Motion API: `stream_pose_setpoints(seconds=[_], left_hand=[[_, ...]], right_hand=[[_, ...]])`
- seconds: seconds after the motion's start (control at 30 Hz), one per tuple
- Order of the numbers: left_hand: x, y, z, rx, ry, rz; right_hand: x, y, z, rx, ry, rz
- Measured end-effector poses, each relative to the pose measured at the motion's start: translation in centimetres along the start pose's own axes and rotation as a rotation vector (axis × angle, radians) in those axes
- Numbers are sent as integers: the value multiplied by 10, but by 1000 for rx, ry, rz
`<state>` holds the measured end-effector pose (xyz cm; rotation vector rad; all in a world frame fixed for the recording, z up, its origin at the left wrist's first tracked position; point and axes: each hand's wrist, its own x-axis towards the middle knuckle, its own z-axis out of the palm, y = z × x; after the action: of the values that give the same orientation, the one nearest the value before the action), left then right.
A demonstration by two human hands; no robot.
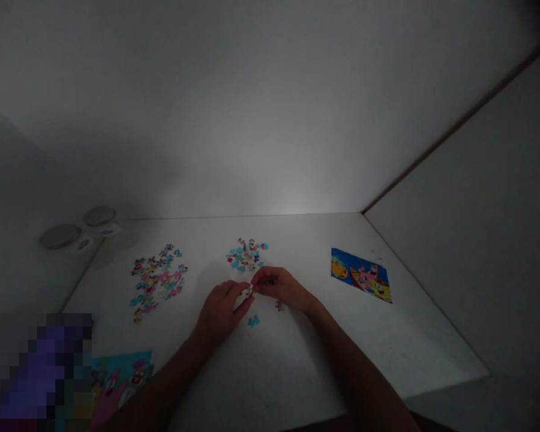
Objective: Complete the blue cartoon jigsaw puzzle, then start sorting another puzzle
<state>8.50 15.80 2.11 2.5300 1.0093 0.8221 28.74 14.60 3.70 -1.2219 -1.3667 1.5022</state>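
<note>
Both hands meet over the middle of the white table. My left hand (222, 306) pinches a small jigsaw puzzle piece (248, 291) between thumb and fingers. From the other side, my right hand (281, 287) has its fingertips closed on the same piece, or on one joined to it; I cannot tell which. Just beyond the hands lies a small pile of loose puzzle pieces (245, 257), mostly light blue and white. A blue piece (253, 321) rests nearer to me, below the hands. Partly under my right wrist sits a multicoloured piece (279, 306).
A larger spread of puzzle pieces (159, 279) covers the table's left part. On the right lies a blue cartoon picture sheet (362, 275). Another cartoon picture (121, 381) is at the lower left, partly behind my left arm. White walls border the table (414, 336) at the back and right.
</note>
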Motion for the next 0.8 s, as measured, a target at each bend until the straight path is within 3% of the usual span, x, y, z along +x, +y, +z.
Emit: stream_pose_setpoints(seconds=[0.27,0.6,0.8], left_hand=[[1,0,-2,24,-49,19],[0,-3,0,48,-127,109],[0,-3,1,90,-156,139]], right_hand=[[0,-4,4,140,4,24],[-2,-3,-15,-106,12,-20],[-10,-4,-12,-83,-171,86]])
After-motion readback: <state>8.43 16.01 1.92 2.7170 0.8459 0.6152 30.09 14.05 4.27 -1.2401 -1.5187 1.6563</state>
